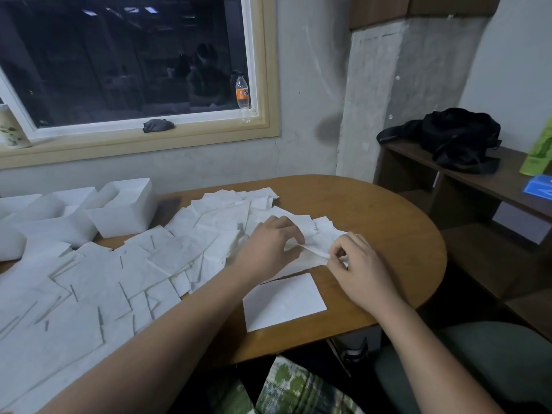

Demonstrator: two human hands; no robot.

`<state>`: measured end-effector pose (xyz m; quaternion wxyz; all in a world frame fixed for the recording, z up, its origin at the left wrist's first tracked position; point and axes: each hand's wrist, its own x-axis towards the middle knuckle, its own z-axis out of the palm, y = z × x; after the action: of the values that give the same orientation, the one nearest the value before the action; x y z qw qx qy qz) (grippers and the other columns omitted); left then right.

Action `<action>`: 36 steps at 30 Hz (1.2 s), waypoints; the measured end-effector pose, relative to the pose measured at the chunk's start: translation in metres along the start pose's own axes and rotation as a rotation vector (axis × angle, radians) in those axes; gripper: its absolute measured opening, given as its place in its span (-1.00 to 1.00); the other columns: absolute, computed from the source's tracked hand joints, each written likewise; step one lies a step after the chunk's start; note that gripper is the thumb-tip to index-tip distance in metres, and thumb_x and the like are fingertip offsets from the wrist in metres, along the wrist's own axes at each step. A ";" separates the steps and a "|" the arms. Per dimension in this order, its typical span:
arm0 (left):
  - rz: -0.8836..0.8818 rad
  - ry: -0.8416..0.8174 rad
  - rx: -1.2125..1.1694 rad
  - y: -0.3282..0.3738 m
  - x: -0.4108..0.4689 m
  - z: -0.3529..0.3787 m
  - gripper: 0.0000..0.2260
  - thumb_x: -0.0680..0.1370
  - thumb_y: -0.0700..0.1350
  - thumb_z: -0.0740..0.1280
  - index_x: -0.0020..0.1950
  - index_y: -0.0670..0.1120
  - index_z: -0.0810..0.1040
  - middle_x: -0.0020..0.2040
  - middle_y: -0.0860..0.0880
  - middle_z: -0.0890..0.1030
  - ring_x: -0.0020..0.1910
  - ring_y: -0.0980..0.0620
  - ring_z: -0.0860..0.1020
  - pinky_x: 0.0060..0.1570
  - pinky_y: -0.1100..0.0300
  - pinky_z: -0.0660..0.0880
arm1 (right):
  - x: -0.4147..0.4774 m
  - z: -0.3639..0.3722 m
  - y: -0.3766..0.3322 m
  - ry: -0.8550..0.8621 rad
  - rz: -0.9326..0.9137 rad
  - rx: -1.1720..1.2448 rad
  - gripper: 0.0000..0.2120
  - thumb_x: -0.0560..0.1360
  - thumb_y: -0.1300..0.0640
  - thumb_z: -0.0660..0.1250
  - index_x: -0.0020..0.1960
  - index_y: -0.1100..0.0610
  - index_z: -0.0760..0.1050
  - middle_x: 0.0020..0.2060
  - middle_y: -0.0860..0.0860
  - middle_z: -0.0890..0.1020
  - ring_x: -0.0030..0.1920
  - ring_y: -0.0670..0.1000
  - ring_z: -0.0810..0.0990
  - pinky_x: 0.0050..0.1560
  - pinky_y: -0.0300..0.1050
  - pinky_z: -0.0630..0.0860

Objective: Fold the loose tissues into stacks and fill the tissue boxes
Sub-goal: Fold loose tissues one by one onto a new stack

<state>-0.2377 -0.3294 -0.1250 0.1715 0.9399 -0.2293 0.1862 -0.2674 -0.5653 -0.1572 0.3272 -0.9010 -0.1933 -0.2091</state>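
A single crumpled tissue is stretched between the two hands, just above the bench. The left grip pinches its left end with curled fingertips, knuckles up. The right grip pinches the other end between thumb and bent fingers. The two grips are close together, with only the short span of tissue between them.

Just below both grips, nearer the person, a flat folded stack of white tissue lies squarely on the bare wood. Left of the left grip and running under its forearm, the loose tissues cover most of the bench in overlapping sheets; more of them lie just beyond the grips.

Far to the left of the left grip, past the sheets, stand the white tissue boxes, open at the top and touching one another side by side.

Beyond the grips is a grey wall with a dark window. On its sill stand a plastic bottle with an orange label, a grey rag and, at the far left, a flowered cup.

Well to the right of the right grip, a brown shelf carries a black bag, a green packet and a blue box.
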 end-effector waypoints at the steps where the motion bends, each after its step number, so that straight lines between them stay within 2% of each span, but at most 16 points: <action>1: 0.007 0.024 -0.030 -0.002 0.001 0.000 -0.89 0.61 -0.01 0.47 0.13 0.11 0.71 0.21 0.12 0.64 0.16 0.05 0.52 0.12 0.08 0.51 | 0.000 0.000 0.000 0.009 -0.003 -0.006 -0.86 0.55 0.12 0.33 -0.11 -0.02 0.38 -0.11 -0.17 0.48 0.00 -0.04 0.47 -0.01 0.03 0.54; 4: -0.013 0.064 -0.100 0.000 0.004 -0.007 -0.93 0.64 0.02 0.45 0.09 0.10 0.72 0.14 0.14 0.66 0.14 0.12 0.51 0.11 0.14 0.49 | -0.001 -0.001 -0.004 0.040 -0.015 -0.091 -0.74 0.57 -0.11 0.41 -0.09 -0.04 0.37 -0.11 -0.18 0.48 -0.03 -0.07 0.43 0.14 -0.04 0.39; 6: -0.050 0.086 -0.155 0.005 0.006 -0.015 -0.93 0.64 0.02 0.46 0.08 0.09 0.72 0.09 0.16 0.67 0.12 0.18 0.53 0.08 0.19 0.51 | -0.001 0.000 -0.008 0.034 -0.023 -0.142 -0.66 0.51 -0.23 0.46 -0.07 -0.06 0.37 -0.09 -0.19 0.47 -0.03 -0.10 0.41 0.13 -0.09 0.31; 8: -0.078 0.102 -0.221 0.009 0.008 -0.025 -0.95 0.63 0.01 0.45 0.06 0.10 0.72 0.03 0.20 0.68 0.07 0.20 0.57 0.05 0.19 0.55 | 0.000 0.000 -0.009 0.066 -0.021 -0.113 -0.72 0.50 -0.09 0.48 -0.07 -0.06 0.38 -0.11 -0.18 0.47 -0.07 -0.09 0.42 0.05 -0.07 0.40; 9: -0.091 0.104 -0.248 0.010 0.008 -0.030 -0.95 0.64 0.01 0.45 0.05 0.10 0.72 0.01 0.22 0.69 0.06 0.21 0.59 0.04 0.20 0.55 | -0.001 -0.002 -0.008 0.094 0.008 -0.061 -0.76 0.53 0.00 0.47 -0.09 -0.07 0.38 -0.14 -0.18 0.48 -0.10 -0.10 0.44 -0.05 -0.10 0.44; 11: -0.122 0.104 -0.278 0.011 0.004 -0.041 -0.93 0.65 0.01 0.43 0.05 0.11 0.73 0.00 0.28 0.69 0.04 0.24 0.60 -0.03 0.27 0.55 | -0.001 -0.008 -0.006 0.156 0.114 0.089 -0.77 0.58 0.09 0.44 -0.14 -0.05 0.40 -0.20 -0.13 0.52 -0.17 -0.08 0.49 -0.26 -0.19 0.40; 12: -0.136 0.096 -0.283 0.013 0.001 -0.047 -0.91 0.66 0.01 0.42 0.07 0.11 0.74 -0.01 0.31 0.68 0.03 0.25 0.60 -0.07 0.31 0.54 | 0.000 -0.010 -0.006 0.178 0.162 0.163 -0.77 0.59 0.09 0.44 -0.16 -0.01 0.41 -0.24 -0.09 0.53 -0.21 -0.06 0.51 -0.28 -0.16 0.40; 14: -0.175 0.067 -0.286 0.014 -0.008 -0.055 -0.88 0.68 0.02 0.40 0.12 0.12 0.74 -0.01 0.38 0.66 0.04 0.31 0.57 -0.10 0.39 0.51 | 0.001 -0.013 -0.003 0.166 0.224 0.309 -0.75 0.59 0.08 0.46 -0.18 0.07 0.45 -0.28 -0.04 0.56 -0.24 0.00 0.53 -0.24 -0.05 0.43; 16: -0.228 0.034 -0.337 0.012 -0.020 -0.061 -0.87 0.69 0.04 0.39 0.12 0.15 0.74 0.03 0.35 0.67 0.02 0.34 0.59 -0.10 0.39 0.52 | 0.002 -0.015 -0.003 0.093 0.237 0.463 -0.81 0.59 0.08 0.49 -0.14 0.08 0.54 -0.25 0.00 0.64 -0.18 0.09 0.62 -0.16 0.02 0.51; 18: -0.312 0.012 -0.450 0.010 -0.032 -0.067 -0.88 0.68 0.06 0.40 0.07 0.15 0.74 0.03 0.27 0.72 -0.02 0.23 0.65 -0.06 0.22 0.64 | 0.001 -0.015 -0.006 0.021 0.247 0.623 -0.89 0.57 0.10 0.54 0.02 0.08 0.64 -0.21 0.05 0.70 -0.17 0.12 0.65 -0.06 0.07 0.55; 20: -0.402 -0.020 -0.517 0.009 -0.044 -0.072 -0.88 0.67 0.06 0.42 0.04 0.13 0.76 0.01 0.22 0.74 -0.08 0.17 0.68 -0.04 0.13 0.68 | -0.004 -0.015 -0.012 -0.047 0.274 0.736 -0.79 0.55 0.11 0.57 0.15 0.04 0.65 -0.26 0.10 0.66 -0.20 0.03 0.58 0.02 -0.01 0.50; 22: -0.466 -0.081 -0.514 0.005 -0.055 -0.074 -0.88 0.66 0.06 0.43 0.04 0.12 0.77 -0.01 0.23 0.74 -0.09 0.19 0.67 -0.05 0.21 0.63 | -0.008 -0.015 -0.017 -0.122 0.288 0.731 -0.71 0.55 0.09 0.57 0.24 -0.01 0.63 -0.25 0.15 0.66 -0.21 0.02 0.56 0.05 -0.06 0.50; 25: -0.512 -0.202 -0.483 -0.003 -0.071 -0.072 -0.88 0.65 0.09 0.43 0.02 0.15 0.77 -0.06 0.28 0.73 -0.09 0.20 0.68 -0.06 0.30 0.55 | -0.011 -0.015 -0.022 -0.183 0.286 0.682 -0.69 0.56 0.10 0.56 0.27 -0.03 0.62 -0.29 0.04 0.68 -0.27 -0.02 0.53 0.02 -0.10 0.51; 28: -0.521 -0.297 -0.411 -0.006 -0.080 -0.069 -0.90 0.65 0.10 0.44 0.03 0.17 0.75 -0.13 0.30 0.71 -0.20 0.29 0.65 -0.21 0.45 0.47 | -0.011 -0.014 -0.025 -0.236 0.289 0.633 -0.65 0.54 0.13 0.57 0.29 -0.05 0.60 -0.28 0.03 0.70 -0.27 -0.06 0.57 0.03 -0.21 0.52; 32: -0.540 -0.334 -0.361 -0.010 -0.083 -0.066 -0.91 0.62 0.12 0.47 0.06 0.16 0.74 -0.03 0.20 0.73 -0.22 0.19 0.67 -0.21 0.41 0.48 | -0.013 -0.013 -0.030 -0.300 0.283 0.551 -0.59 0.52 0.14 0.58 0.29 -0.11 0.55 -0.27 0.01 0.70 -0.29 -0.08 0.54 -0.11 -0.15 0.51; 36: -0.534 -0.347 -0.318 -0.013 -0.084 -0.062 -0.95 0.61 0.10 0.48 0.02 0.17 0.72 -0.05 0.18 0.71 -0.17 0.16 0.65 -0.17 0.35 0.48 | -0.013 -0.012 -0.032 -0.339 0.266 0.449 -0.60 0.51 0.12 0.58 0.26 -0.14 0.56 -0.25 -0.02 0.70 -0.24 -0.08 0.58 -0.04 -0.07 0.57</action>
<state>-0.3176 -0.2622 -0.1106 0.3166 0.9459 -0.0275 -0.0654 -0.2968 -0.5534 -0.1395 0.5056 -0.8456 -0.1670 0.0370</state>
